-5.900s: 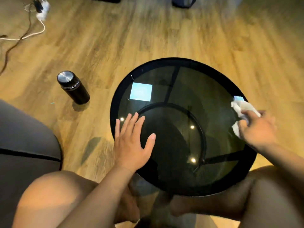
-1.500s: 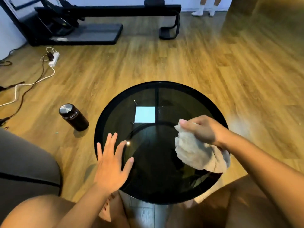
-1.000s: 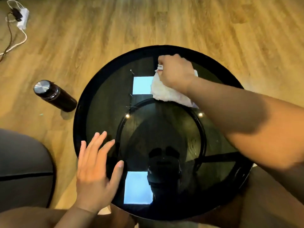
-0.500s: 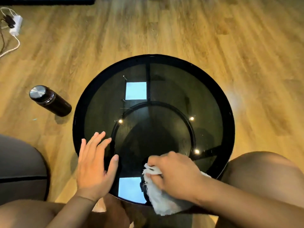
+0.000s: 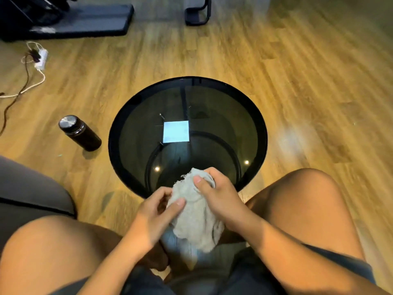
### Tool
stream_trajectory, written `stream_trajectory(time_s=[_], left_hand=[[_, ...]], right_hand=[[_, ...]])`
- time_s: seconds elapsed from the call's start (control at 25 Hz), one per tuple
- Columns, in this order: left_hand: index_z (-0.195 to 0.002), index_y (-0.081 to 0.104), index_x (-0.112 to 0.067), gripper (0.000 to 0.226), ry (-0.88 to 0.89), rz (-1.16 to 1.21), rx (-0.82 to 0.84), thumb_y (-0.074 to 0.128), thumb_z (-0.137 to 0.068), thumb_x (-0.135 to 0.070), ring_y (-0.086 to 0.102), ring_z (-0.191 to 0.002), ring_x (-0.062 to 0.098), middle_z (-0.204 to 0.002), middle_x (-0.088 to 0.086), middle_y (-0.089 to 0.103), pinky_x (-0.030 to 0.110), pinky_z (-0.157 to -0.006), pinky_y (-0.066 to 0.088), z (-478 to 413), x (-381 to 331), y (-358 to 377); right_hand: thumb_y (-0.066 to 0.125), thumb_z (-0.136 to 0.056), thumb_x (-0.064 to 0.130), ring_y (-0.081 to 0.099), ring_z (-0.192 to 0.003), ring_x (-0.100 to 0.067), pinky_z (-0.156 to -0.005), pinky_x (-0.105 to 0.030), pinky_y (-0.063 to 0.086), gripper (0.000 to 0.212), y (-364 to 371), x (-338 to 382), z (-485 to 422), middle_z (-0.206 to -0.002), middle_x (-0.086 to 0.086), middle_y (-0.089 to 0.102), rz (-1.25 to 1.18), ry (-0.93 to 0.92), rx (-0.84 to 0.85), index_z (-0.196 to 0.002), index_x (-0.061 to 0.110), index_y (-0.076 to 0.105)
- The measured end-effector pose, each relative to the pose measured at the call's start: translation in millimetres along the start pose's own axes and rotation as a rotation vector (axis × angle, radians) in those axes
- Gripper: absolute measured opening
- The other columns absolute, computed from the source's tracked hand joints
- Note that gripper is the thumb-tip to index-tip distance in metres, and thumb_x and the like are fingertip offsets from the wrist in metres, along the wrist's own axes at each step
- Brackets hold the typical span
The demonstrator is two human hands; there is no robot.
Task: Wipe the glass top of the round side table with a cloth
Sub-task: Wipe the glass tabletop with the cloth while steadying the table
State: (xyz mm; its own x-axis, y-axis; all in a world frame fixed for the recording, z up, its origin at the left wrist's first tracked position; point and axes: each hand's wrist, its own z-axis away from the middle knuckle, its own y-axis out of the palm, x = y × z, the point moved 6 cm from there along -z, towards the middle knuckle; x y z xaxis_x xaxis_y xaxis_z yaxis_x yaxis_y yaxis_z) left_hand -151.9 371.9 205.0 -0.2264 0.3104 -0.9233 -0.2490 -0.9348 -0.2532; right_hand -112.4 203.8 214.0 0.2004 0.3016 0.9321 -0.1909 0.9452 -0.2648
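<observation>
The round side table point(image 5: 119, 133) has a black rim and a dark glass top that reflects a bright square light. It stands on the wooden floor just beyond my knees. A crumpled pale cloth point(image 5: 195, 211) hangs over the table's near edge, lifted off the glass. My right hand point(image 5: 221, 199) grips its upper part with thumb and fingers. My left hand point(image 5: 155, 211) holds its left side, thumb pressed on the fabric. The near rim of the table is hidden behind the cloth and hands.
A dark bottle point(image 5: 79, 133) with a metal lid stands on the floor left of the table. A power strip with cables point(image 5: 39, 58) lies at far left. A dark exercise machine base point(image 5: 70, 20) sits at the back. A grey seat cushion point(image 5: 27, 188) is by my left knee.
My left hand left the table's near-left rim and took hold of the cloth. My right hand pulled the cloth off the glass toward my lap. The view tilted up.
</observation>
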Motion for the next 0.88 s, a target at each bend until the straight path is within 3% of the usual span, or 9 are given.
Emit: stream_trajectory(time_s=[0.16,0.24,0.32,0.44,0.52,0.6,0.64,0.72,0.88], left_hand=[[-0.101,0.074,-0.012,0.037,-0.299,0.205,-0.047,0.081,-0.071,-0.033,0.074,-0.093,0.022,-0.095,0.004,0.078,0.031,-0.076,0.059,12.8,14.2,2.1],[-0.1,0.073,-0.005,0.024,-0.346,0.327,-0.167,0.078,-0.079,-0.015,0.074,-0.093,0.03,-0.097,0.013,0.077,0.041,-0.085,0.058,19.7,19.1,-6.7],[-0.098,0.072,-0.005,0.016,-0.329,0.387,-0.27,0.076,-0.083,-0.009,0.072,-0.092,0.031,-0.097,0.017,0.076,0.041,-0.084,0.056,24.9,20.8,-12.7],[-0.095,0.067,-0.014,0.019,-0.296,0.204,-0.362,0.076,-0.082,-0.026,0.067,-0.097,0.033,-0.096,0.011,0.071,0.043,-0.094,0.048,20.9,29.1,-15.6],[-0.102,0.061,-0.016,0.027,-0.373,0.101,-0.505,0.073,-0.083,-0.031,0.059,-0.108,0.032,-0.11,0.009,0.062,0.046,-0.102,0.044,16.3,41.8,-24.8],[-0.114,0.055,-0.017,0.033,-0.498,0.251,-0.627,0.062,-0.091,-0.04,0.05,-0.125,0.031,-0.132,0.011,0.053,0.049,-0.107,0.04,11.5,54.3,-42.2],[-0.116,0.053,-0.018,0.034,-0.535,0.365,-0.675,0.055,-0.094,-0.043,0.046,-0.128,0.03,-0.137,0.01,0.05,0.05,-0.108,0.038,6.0,62.6,-52.2],[-0.116,0.051,-0.019,0.033,-0.518,0.504,-0.771,0.045,-0.097,-0.046,0.047,-0.124,0.029,-0.133,0.01,0.051,0.051,-0.108,0.039,-6.4,70.3,-69.4],[-0.119,0.047,-0.028,0.045,-0.444,0.568,-0.893,0.032,-0.089,-0.058,0.047,-0.125,0.028,-0.129,0.005,0.053,0.052,-0.109,0.036,-18.0,70.9,-104.9]], right_hand=[[0.059,-0.094,0.041,0.067,-0.09,-0.006,-0.069,-0.019,0.05,0.015,13.9,-10.4,12.4,-0.101,0.007,0.067,-0.158,0.1,0.205,-0.103,0.029,0.061],[0.07,-0.086,0.043,0.066,-0.096,-0.004,-0.075,-0.023,0.054,0.032,27.2,-12.5,22.5,-0.107,0.012,0.067,0.003,0.049,0.334,-0.113,0.033,0.057],[0.071,-0.085,0.037,0.062,-0.098,-0.001,-0.081,-0.025,0.052,0.039,29.1,-5.8,23.3,-0.109,0.015,0.064,0.258,-0.149,0.274,-0.119,0.036,0.053],[0.064,-0.09,0.029,0.058,-0.1,-0.008,-0.081,-0.025,0.048,0.04,19.8,4.9,16.9,-0.115,0.009,0.057,0.476,-0.425,0.062,-0.126,0.033,0.048],[0.065,-0.087,0.041,0.056,-0.098,-0.016,-0.078,-0.031,0.051,0.065,26.4,-9.2,12.2,-0.12,0.002,0.047,0.786,-0.393,0.104,-0.143,0.034,0.033],[0.072,-0.079,0.048,0.055,-0.091,-0.022,-0.071,-0.037,0.054,0.084,48.5,-20.0,9.3,-0.117,-0.006,0.048,1.216,-0.491,0.173,-0.15,0.036,0.027],[0.077,-0.074,0.045,0.057,-0.085,-0.025,-0.063,-0.039,0.055,0.084,63.3,-19.6,7.5,-0.112,-0.011,0.053,1.346,-0.604,0.183,-0.147,0.034,0.037],[0.086,-0.065,0.039,0.059,-0.072,-0.028,-0.048,-0.037,0.053,0.075,89.7,-6.5,-0.8,-0.101,-0.015,0.057,1.397,-0.774,0.15,-0.134,0.029,0.056],[0.084,-0.062,0.03,0.049,-0.063,-0.022,-0.04,-0.029,0.043,0.073,159.0,23.7,-46.0,-0.099,-0.007,0.043,1.245,-0.707,0.083,-0.127,0.031,0.048]])
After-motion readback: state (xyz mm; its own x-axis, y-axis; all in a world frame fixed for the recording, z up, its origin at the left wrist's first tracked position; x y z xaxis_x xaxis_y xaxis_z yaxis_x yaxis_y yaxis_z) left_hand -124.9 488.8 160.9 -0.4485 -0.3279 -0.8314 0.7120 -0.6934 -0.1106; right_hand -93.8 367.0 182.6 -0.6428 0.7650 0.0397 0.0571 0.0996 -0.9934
